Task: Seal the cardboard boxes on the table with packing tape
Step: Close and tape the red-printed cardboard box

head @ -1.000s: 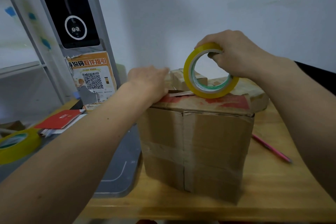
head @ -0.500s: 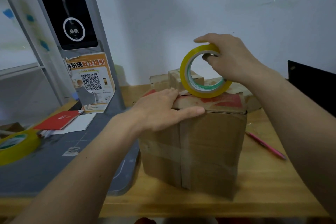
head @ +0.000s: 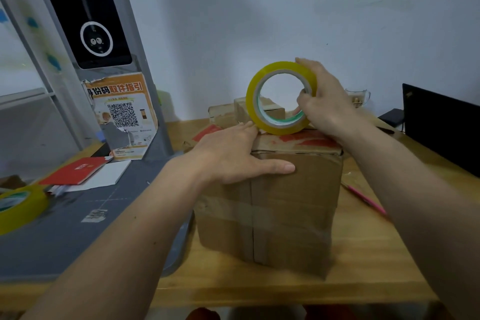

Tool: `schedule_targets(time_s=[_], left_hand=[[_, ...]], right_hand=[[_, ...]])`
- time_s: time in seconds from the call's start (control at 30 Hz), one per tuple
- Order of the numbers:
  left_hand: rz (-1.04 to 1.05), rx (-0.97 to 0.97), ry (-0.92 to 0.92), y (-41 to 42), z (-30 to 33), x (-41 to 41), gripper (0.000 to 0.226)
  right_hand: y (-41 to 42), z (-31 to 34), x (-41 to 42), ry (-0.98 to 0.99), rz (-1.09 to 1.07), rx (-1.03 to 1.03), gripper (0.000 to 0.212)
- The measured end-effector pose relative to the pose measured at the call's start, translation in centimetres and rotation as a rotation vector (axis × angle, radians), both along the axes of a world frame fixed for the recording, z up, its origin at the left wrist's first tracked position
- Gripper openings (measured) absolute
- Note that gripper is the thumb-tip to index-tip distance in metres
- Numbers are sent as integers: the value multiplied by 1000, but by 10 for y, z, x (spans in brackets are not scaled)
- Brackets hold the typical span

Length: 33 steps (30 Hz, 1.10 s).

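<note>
Yellow tape roll (head: pixel 281 98) stands on edge atop the cardboard box (head: pixel 270 205); our right hand (head: pixel 326 104) pinches its rim to pull tape, while beside it our left hand (head: pixel 233 156) presses flat, fingers straight, steadying the top.

I have one view only, a wide-angle camera on the head, looking forward and down. It sits close over the wooden tabletop (head: pixel 363 254), with both forearms reaching in from the bottom edge toward the cardboard box (head: pixel 291 202) near centre. The white wall (head: pixel 259 21) fills the top, edges bending outward.
</note>
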<state>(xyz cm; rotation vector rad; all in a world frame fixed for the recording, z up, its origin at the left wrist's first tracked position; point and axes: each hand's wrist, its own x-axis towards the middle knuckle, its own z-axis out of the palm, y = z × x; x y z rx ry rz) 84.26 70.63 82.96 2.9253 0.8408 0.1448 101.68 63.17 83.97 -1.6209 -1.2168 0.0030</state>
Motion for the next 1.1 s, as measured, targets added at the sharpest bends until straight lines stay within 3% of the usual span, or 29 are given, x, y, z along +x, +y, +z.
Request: schedule_targets(time_s=[0.1, 0.27, 0.5, 0.8, 0.97, 1.1], left_hand=[[26, 16, 30, -2, 0, 0, 131], [33, 26, 41, -5, -3, -2, 134], [79, 24, 53, -3, -5, -6, 145], [58, -70, 107, -16, 9, 9, 141], [-97, -172, 99, -25, 17, 46, 105], [-93, -213, 92, -21, 14, 59, 106]], right_hand=[[-4, -3, 6, -11, -47, 49, 62], [-3, -5, 3, -47, -101, 27, 27], [-45, 10, 40, -221, -268, 114, 26], [-49, 1, 42, -74, -247, 240, 37], [-42, -11, 36, 144, -178, 331, 37], [-41, -23, 39, 179, -159, 346, 43]])
